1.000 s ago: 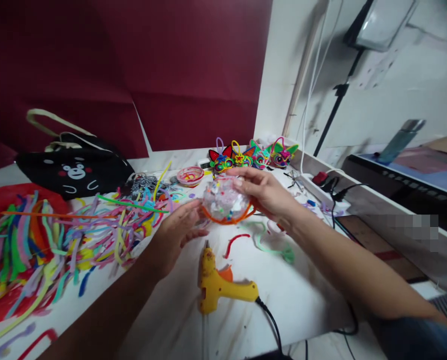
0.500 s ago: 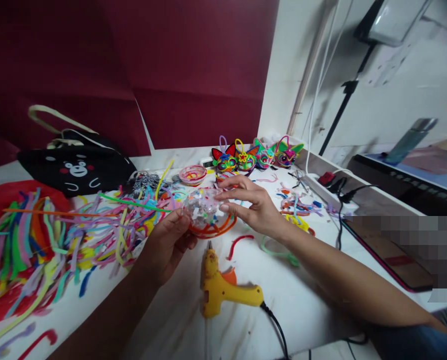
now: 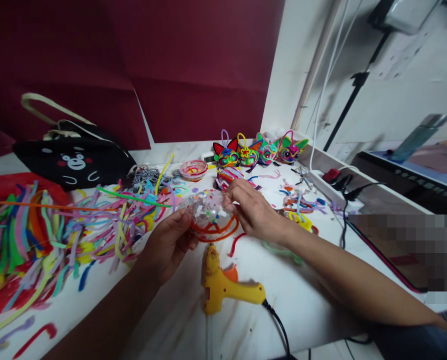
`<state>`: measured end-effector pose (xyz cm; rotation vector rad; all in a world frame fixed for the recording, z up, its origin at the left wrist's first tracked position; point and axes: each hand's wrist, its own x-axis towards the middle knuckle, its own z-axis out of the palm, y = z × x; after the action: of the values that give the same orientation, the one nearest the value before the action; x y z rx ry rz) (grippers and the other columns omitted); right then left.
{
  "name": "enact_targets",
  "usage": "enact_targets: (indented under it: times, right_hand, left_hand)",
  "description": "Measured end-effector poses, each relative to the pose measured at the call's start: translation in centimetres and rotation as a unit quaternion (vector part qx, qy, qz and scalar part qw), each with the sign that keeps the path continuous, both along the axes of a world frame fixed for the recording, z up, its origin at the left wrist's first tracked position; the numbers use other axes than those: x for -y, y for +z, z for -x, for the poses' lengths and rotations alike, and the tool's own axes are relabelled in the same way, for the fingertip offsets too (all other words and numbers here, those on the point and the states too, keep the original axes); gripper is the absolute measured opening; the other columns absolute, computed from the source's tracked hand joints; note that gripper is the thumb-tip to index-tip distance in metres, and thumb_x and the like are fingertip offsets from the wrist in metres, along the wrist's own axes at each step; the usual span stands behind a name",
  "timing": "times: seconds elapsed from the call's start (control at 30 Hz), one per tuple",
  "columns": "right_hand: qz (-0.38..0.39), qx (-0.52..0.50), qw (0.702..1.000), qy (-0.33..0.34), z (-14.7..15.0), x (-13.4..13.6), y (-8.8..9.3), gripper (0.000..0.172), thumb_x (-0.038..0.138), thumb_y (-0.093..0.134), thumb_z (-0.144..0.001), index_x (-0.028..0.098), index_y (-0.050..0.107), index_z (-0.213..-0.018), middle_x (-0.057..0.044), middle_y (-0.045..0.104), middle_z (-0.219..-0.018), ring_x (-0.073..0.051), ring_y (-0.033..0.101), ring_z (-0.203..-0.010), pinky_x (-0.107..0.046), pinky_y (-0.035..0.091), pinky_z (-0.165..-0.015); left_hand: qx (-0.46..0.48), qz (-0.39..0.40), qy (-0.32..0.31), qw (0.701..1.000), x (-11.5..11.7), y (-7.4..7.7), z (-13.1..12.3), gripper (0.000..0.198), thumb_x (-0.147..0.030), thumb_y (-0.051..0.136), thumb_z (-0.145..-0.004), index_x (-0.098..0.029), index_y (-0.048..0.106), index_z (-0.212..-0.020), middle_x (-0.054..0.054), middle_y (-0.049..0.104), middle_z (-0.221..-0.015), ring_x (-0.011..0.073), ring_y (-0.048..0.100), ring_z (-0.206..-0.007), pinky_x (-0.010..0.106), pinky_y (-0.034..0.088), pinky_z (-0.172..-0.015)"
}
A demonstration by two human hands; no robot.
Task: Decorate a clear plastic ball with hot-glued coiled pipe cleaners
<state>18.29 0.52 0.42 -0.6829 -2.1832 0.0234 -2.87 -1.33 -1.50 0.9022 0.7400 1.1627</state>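
My left hand grips a clear plastic dome by its left edge. Coloured specks dot the dome, and orange pipe cleaner runs along its near rim. At the dome's right side, my right hand has its fingertips pinched together against or just by the edge; what is between them is hidden. Just below the dome a yellow glue gun lies on the white table, nozzle pointing away from me. A short red pipe cleaner piece rests beside it.
Loose pipe cleaners cover the left side, near a black bag. Colourful animal-face ornaments stand at the back, close to a wound pink bowl shape. At right are a power strip and cables; the glue gun's cord runs off the front.
My right hand's fingers, spread over the dome's top before, have curled into a pinch at its right side. The dome has tilted slightly, showing more of the orange rim. The camera view has shifted a little.
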Motion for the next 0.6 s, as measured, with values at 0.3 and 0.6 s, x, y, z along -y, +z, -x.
enact_targets:
  times: [0.3, 0.6]
  right_hand:
    - [0.157, -0.137, 0.978, 0.002, -0.2, -0.2, -0.7, 0.012, 0.022, 0.047, -0.096, 0.018, 0.051, -0.085, -0.002, 0.054, -0.079, -0.014, 0.050, -0.072, -0.027, 0.042, -0.069]
    - [0.276, -0.169, 0.945, 0.034, -0.9, -1.3, -1.6, 0.020, 0.035, 0.066, -0.086, 0.016, 0.060, -0.082, -0.001, 0.060, -0.076, -0.013, 0.054, -0.070, -0.026, 0.042, -0.066]
  left_hand:
    - [0.038, 0.004, -0.002, 0.999, 0.1, 0.3, 0.1, 0.022, -0.019, 0.083, -0.068, -0.014, 0.075, -0.088, 0.004, 0.074, -0.085, 0.0111, 0.068, -0.069, 0.016, 0.059, -0.062]
    - [0.031, -0.025, -0.016, 0.999, 0.3, 0.2, 0.0, 0.019, -0.018, 0.078, -0.074, -0.014, 0.075, -0.093, 0.005, 0.075, -0.086, 0.0136, 0.071, -0.074, 0.016, 0.059, -0.062]
